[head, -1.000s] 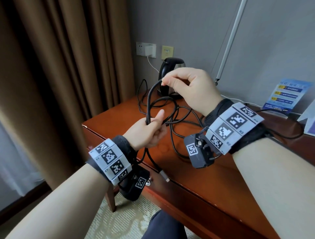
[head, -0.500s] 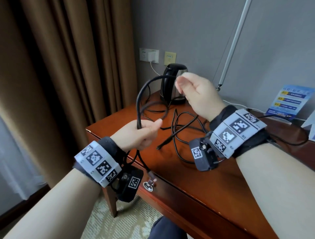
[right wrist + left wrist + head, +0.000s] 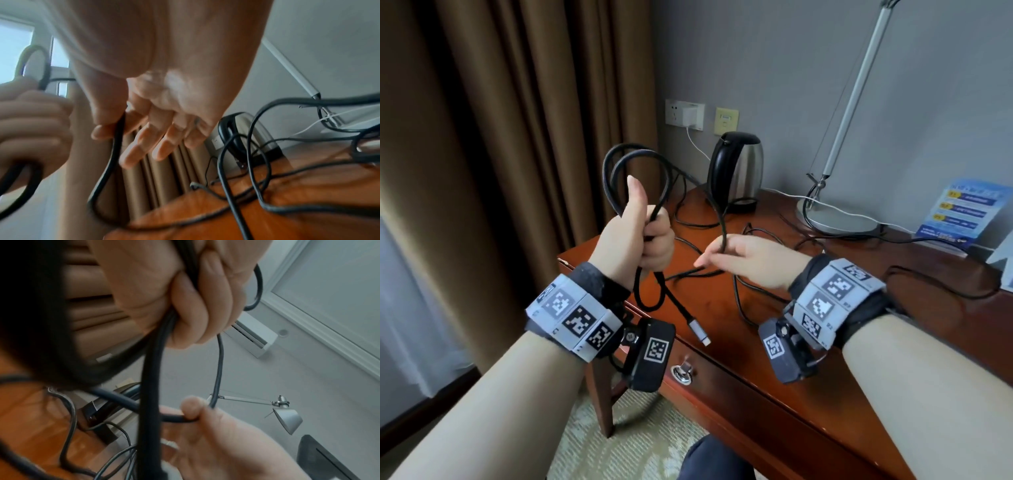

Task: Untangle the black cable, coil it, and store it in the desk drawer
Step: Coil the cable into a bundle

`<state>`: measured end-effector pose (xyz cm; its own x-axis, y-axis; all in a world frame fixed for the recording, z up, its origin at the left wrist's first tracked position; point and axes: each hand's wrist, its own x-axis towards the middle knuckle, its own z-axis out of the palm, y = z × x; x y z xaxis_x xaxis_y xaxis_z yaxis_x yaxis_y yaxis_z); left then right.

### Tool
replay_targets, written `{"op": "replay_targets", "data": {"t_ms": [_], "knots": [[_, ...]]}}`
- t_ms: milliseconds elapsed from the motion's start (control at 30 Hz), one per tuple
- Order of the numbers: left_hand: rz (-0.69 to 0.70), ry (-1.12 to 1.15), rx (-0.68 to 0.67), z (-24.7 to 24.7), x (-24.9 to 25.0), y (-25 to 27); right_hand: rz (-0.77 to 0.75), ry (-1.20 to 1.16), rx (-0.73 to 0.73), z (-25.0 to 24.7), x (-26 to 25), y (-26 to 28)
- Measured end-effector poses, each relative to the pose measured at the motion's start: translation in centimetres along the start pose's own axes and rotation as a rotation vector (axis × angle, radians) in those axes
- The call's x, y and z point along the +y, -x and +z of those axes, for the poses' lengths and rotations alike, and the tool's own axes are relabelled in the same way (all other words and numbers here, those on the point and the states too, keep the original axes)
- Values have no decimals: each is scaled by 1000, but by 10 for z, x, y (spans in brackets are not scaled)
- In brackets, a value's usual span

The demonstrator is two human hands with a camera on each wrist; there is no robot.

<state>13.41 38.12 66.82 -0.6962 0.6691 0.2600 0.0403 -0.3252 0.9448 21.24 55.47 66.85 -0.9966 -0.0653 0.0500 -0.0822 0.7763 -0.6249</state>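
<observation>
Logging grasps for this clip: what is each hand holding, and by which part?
Both hands hold the black cable. The left hand grips its gathered loops in a fist, just below the coil. The right hand pinches the loose run leading to the desk.

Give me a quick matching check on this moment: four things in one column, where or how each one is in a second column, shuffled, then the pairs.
Things:
1. left hand
2. right hand
3. cable plug
4. kettle

States:
A. stands on the desk by the wall
B. grips loops of the black cable, thumb up
C. dangles in front of the desk edge
D. pinches one strand, other fingers spread

Pairs: 1-B, 2-D, 3-C, 4-A
</observation>
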Motion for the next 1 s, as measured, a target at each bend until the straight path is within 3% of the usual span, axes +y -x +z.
{"op": "replay_targets", "data": {"t_ms": [67,133,200,267,333,433,533,600,633,667,700,733,767,800,833,867,900,933,967,1000], "knots": [[-23,29,8,-1,2,1,-7,39,-99,11,-2,-3],[-41,62,14,-4,3,4,-35,77,-98,15,-4,-7],[-31,81,50,-12,2,11,-56,-36,32,15,-8,-13],[-9,97,90,-22,-1,18,-27,-247,241,13,-10,-21],[-14,105,108,-30,-8,27,5,-301,434,11,-21,-25],[44,13,196,-32,-25,42,48,67,488,17,-39,-34],[93,-13,273,-33,-42,52,-39,435,514,27,-57,-26],[99,29,302,-36,-48,54,21,376,477,31,-64,-8],[108,35,318,-38,-50,54,1,346,465,47,-4,-57],[121,37,325,-39,-52,55,12,391,449,59,87,-87],[136,40,327,-40,-53,56,-49,395,504,78,162,-125],[146,54,325,-41,-55,56,-105,329,522,95,206,-150],[151,72,321,-42,-57,57,-135,207,527,98,217,-154],[149,86,320,-43,-59,58,-149,137,554,91,190,-129],[139,99,321,-45,-61,59,-78,34,554,71,118,-75],[125,124,327,-47,-63,60,-110,-54,474,56,25,-28],[113,169,337,-48,-63,61,-50,-129,568,46,-29,-4],[101,237,357,-49,-63,60,-139,-46,582,40,-56,21],[85,312,391,-49,-61,60,-160,-186,583,50,-42,-10],[71,384,434,-49,-59,58,-137,-177,550,51,-38,-7]]}}
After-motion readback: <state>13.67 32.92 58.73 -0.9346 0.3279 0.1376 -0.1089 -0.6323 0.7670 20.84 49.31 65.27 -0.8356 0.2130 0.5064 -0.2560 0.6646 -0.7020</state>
